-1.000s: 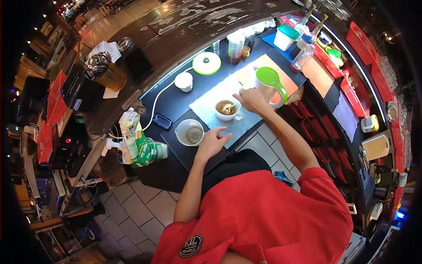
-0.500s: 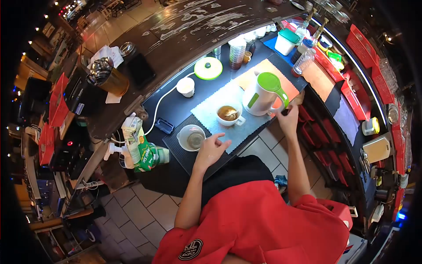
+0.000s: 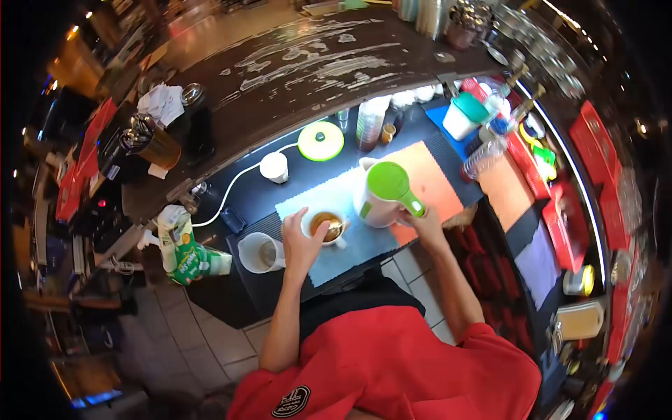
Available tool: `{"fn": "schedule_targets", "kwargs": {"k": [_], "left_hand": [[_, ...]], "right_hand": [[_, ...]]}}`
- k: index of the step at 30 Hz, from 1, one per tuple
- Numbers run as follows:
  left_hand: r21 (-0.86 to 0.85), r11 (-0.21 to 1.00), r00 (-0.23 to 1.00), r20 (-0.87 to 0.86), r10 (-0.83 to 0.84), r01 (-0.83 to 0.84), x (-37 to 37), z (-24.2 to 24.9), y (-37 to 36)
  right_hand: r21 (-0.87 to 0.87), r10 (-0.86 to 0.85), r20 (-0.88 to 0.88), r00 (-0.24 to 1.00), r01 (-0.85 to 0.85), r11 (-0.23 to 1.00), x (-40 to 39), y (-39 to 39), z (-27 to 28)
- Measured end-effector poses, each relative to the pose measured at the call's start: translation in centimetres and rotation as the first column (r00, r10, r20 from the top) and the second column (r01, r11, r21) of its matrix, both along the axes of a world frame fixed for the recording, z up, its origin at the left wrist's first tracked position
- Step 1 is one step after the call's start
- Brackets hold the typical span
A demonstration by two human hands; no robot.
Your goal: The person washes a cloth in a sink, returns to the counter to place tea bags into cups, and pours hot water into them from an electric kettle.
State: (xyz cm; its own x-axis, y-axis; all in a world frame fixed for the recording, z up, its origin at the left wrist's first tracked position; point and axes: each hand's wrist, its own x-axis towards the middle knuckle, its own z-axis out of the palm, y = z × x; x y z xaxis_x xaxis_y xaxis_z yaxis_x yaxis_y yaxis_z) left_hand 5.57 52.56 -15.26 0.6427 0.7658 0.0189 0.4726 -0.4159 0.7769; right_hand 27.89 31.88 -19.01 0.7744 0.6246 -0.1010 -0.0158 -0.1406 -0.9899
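Note:
A white kettle (image 3: 374, 211) with a green lid stands, slightly tilted, over the light cloth (image 3: 332, 269). My right hand (image 3: 424, 222) is closed round its handle on the right side. A white cup (image 3: 341, 243) holding brown liquid and a pale item, perhaps a tea bag, sits on the cloth left of the kettle. My left hand (image 3: 302, 241) is at the cup's left side, thumb over the rim and fingers apart; whether it touches the cup is unclear. Left of that hand stands a clear measuring jug (image 3: 260, 253).
Behind are a round green-rimmed kettle base (image 3: 320, 141), a white cup (image 3: 274, 167) and stacked plastic cups (image 3: 371, 126). A green-and-white pack (image 3: 196, 259) stands at the left. Bottles and red baskets (image 3: 568, 227) line the right counter.
My right hand has closed on the kettle's handle, and the kettle is tilted slightly. My left hand has moved from in front of the cup to its left rim. The camera view has shifted.

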Motion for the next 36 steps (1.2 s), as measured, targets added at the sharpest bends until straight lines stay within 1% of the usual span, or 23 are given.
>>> {"fn": "schedule_targets", "kwargs": {"k": [1, 3, 6, 7, 9, 11, 13, 14, 16, 17, 19, 20, 21, 23, 24, 26, 27, 28, 29, 30, 31, 32, 36], "left_hand": [[0.12, 0.99, 0.996, -0.026, 0.082, -0.079, 1.0, -0.5, -0.6], [0.117, 0.982, 0.988, -0.034, 0.15, -0.146, 2.8, -1.0, -2.0], [0.106, 0.964, 0.966, -0.069, 0.251, -0.243, 4.1, -1.4, -3.9], [0.105, 0.954, 0.955, -0.075, 0.288, -0.28, 3.9, -1.6, -4.5], [0.234, 0.9, 0.923, -0.029, 0.385, -0.368, 3.0, -2.2, -5.8], [0.366, 0.824, 0.89, 0.027, 0.456, -0.433, 1.8, -2.4, -6.6], [0.359, 0.781, 0.841, 0.02, 0.541, -0.511, -0.1, -2.3, -6.8], [0.347, 0.747, 0.8, 0.013, 0.6, -0.567, -1.2, -2.3, -6.8], [0.32, 0.676, 0.713, -0.004, 0.701, -0.663, -3.3, -2.2, -6.4], [0.323, 0.675, 0.712, -0.006, 0.703, -0.664, -4.2, -2.3, -6.1], [0.298, 0.625, 0.645, -0.036, 0.763, -0.722, -5.2, -2.9, -5.0], [0.283, 0.6, 0.613, -0.049, 0.789, -0.748, -5.4, -3.3, -4.4], [0.271, 0.573, 0.581, -0.059, 0.812, -0.773, -5.6, -3.5, -3.6], [0.258, 0.58, 0.586, -0.062, 0.808, -0.773, -6.3, -3.9, -2.1], [0.247, 0.582, 0.585, -0.07, 0.808, -0.775, -6.6, -4.1, -1.4], [0.222, 0.601, 0.598, -0.091, 0.796, -0.767, -6.6, -4.6, -0.3], [0.218, 0.625, 0.622, -0.089, 0.778, -0.75, -6.4, -4.9, 0.2], [0.2, 0.628, 0.627, -0.079, 0.775, -0.752, -6.4, -5.3, 0.4], [0.183, 0.632, 0.631, -0.071, 0.773, -0.753, -6.5, -5.6, 0.5], [0.166, 0.635, 0.634, -0.066, 0.77, -0.754, -6.8, -6.2, 0.4], [0.149, 0.637, 0.636, -0.06, 0.769, -0.756, -6.9, -6.5, 0.4], [0.149, 0.657, 0.657, -0.058, 0.752, -0.739, -6.8, -6.8, 0.6], [0.124, 0.66, 0.67, 0.093, 0.736, -0.741, -7.2, -7.6, 0.7]], "right_hand": [[0.013, 0.029, 0.016, 0.999, -0.029, 0.999, 0.8, 0.8, -0.6], [0.02, 0.035, 0.037, 0.999, -0.036, 0.999, 1.5, 3.0, 1.1], [0.09, 0.115, 0.069, 0.991, -0.121, 0.989, 3.7, 6.8, -0.8], [0.068, 0.108, 0.089, 0.99, -0.115, 0.991, 3.8, 8.2, -0.2], [0.043, 0.137, 0.105, 0.985, -0.142, 0.989, 4.1, 11.5, 0.0], [0.227, 0.054, 0.178, 0.983, -0.094, 0.969, 4.5, 15.2, -1.5], [0.081, 0.096, 0.269, 0.958, -0.122, 0.989, 5.1, 17.9, -2.0], [0.087, 0.109, 0.267, 0.958, -0.136, 0.987, 4.8, 19.1, -1.4], [0.122, -0.005, 0.271, 0.963, -0.029, 0.992, 4.0, 21.2, -0.1], [0.158, -0.033, 0.275, 0.961, -0.012, 0.987, 4.1, 22.6, -0.7], [0.191, -0.072, 0.286, 0.955, 0.017, 0.981, 5.4, 25.2, -3.3], [0.247, -0.106, 0.474, 0.874, -0.016, 0.969, 6.3, 26.3, -4.7], [0.296, -0.152, 0.639, 0.754, -0.058, 0.954, 7.2, 27.4, -5.4], [0.372, -0.182, 0.691, 0.7, -0.128, 0.92, 8.0, 28.9, -5.5], [0.37, -0.194, 0.692, 0.695, -0.111, 0.922, 8.7, 30.0, -6.3], [0.249, -0.169, 0.796, 0.581, -0.06, 0.967, 9.8, 31.4, -8.1], [0.124, -0.064, 0.633, 0.772, -0.019, 0.992, 9.1, 31.1, -5.9], [-0.003, 0.009, 0.407, 0.913, -0.009, 1.0, 8.0, 31.0, -3.4], [-0.286, 0.114, 0.667, 0.737, 0.112, 0.952, 9.4, 33.5, -8.4], [-0.289, 0.092, 0.666, 0.74, 0.142, 0.947, 15.5, 35.8, -15.4], [-0.174, -0.096, 0.64, 0.762, 0.266, 0.948, 17.6, 41.6, -23.0], [-0.173, -0.117, 0.641, 0.758, 0.291, 0.941, 17.6, 40.0, -20.9], [-0.221, -0.139, 0.435, 0.89, 0.255, 0.941, 11.7, 35.8, -9.7]]}}
